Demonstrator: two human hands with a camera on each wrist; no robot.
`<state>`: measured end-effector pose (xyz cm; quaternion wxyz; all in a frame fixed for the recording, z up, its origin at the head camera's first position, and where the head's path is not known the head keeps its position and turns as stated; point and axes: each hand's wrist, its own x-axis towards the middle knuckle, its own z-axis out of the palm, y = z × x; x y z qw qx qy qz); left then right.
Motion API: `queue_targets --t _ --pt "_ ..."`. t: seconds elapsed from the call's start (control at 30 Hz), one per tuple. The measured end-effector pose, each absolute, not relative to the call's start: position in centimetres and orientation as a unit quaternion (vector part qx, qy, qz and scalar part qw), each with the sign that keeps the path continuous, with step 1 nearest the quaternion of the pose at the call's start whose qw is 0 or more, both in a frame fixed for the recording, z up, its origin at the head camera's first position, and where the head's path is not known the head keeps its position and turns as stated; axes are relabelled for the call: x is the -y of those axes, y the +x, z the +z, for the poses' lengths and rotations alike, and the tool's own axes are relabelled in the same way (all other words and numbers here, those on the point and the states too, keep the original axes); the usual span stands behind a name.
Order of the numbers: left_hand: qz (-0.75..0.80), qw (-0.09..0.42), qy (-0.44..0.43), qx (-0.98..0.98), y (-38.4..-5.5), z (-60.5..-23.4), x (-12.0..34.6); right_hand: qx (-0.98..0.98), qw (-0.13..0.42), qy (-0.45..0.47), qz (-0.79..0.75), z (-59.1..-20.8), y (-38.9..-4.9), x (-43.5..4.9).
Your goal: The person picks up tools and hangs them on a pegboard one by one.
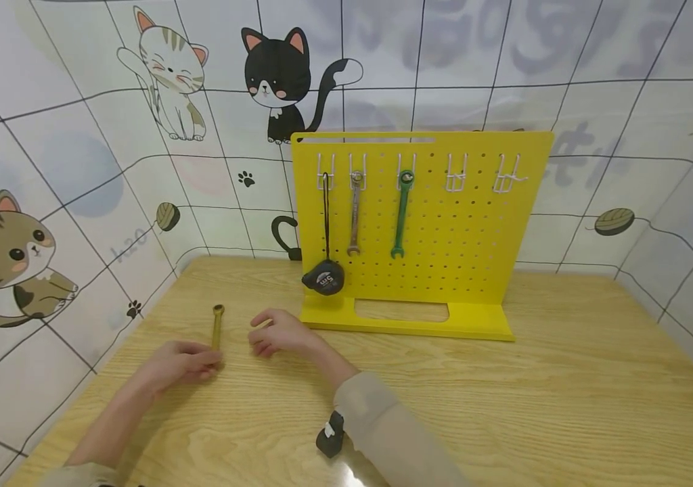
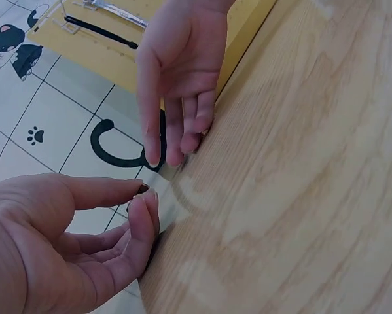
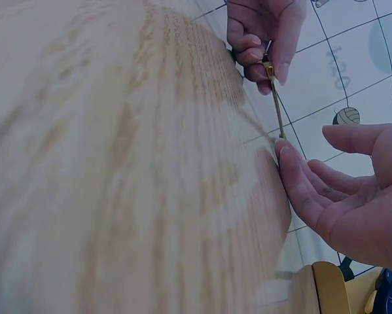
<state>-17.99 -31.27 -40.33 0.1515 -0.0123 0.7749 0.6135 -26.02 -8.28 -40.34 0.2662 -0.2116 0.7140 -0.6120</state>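
Observation:
A gold-coloured combination wrench (image 1: pixel 216 329) points away from the person at the left of the head view. My left hand (image 1: pixel 179 365) pinches its near end between thumb and fingers. In the right wrist view the wrench (image 3: pixel 277 104) extends from the left hand (image 3: pixel 264 39) towards the right hand (image 3: pixel 353 196). To the right of the wrench, my right hand (image 1: pixel 279 333) hovers with loosely bent fingers and grips nothing. The left wrist view shows the left thumb and fingertips together (image 2: pixel 143 196), hiding most of the wrench, with the right hand (image 2: pixel 186 72) beyond.
A yellow pegboard (image 1: pixel 444 243) stands at the back of the wooden table (image 1: pixel 566 392). From its white hooks hang a black tape measure (image 1: pixel 325 277), a silver wrench (image 1: pixel 355 213) and a green wrench (image 1: pixel 403 213). More hooks (image 1: pixel 456 177) are at the right. Cat-patterned walls surround the table.

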Motion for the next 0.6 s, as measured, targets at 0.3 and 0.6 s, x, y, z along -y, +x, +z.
queue_targets --t 0.3,0.6 --pt "0.632 0.195 0.018 -0.750 -18.0 -40.0 29.0 -0.696 0.264 -0.190 -0.640 -41.0 -26.3 8.6" --pt "0.642 0.220 0.041 -0.734 -18.5 -40.2 27.3 -0.702 0.237 -0.188 -0.645 -41.0 -26.3 8.5"
